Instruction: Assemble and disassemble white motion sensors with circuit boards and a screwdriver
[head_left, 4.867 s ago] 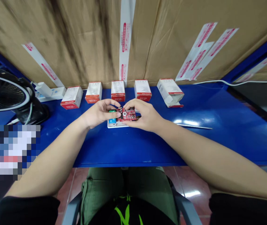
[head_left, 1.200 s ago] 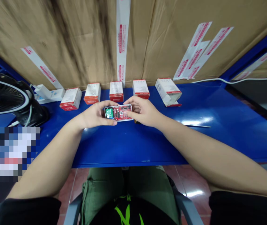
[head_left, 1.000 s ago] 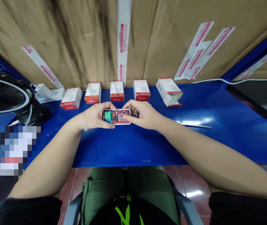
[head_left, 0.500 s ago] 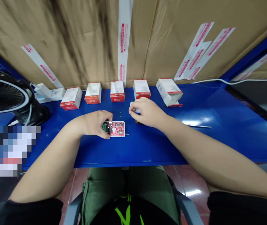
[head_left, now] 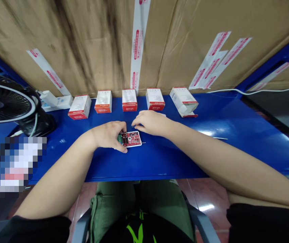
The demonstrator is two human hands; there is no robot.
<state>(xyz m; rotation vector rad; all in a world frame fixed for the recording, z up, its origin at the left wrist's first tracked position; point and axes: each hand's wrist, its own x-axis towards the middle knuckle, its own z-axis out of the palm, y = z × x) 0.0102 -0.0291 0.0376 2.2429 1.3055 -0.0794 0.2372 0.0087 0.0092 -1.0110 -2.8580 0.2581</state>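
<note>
From the left, four boxes (head_left: 79,104) stand, their writing too small to read. The fingers (head_left: 123,126) of the left hand (head_left: 106,135) grip a white case (head_left: 133,145) on the bench (head_left: 144,165), containing a red board (head_left: 134,137) and a green part (head_left: 119,138). The right hand (head_left: 153,122) has bent fingers; if they grip something, I cannot tell. Rightmost is a fifth box (head_left: 183,96), its end open

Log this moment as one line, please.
left hand: holding white case with red circuit board | right hand: near case, grip unclear | behind: five boxes on blue table
</note>
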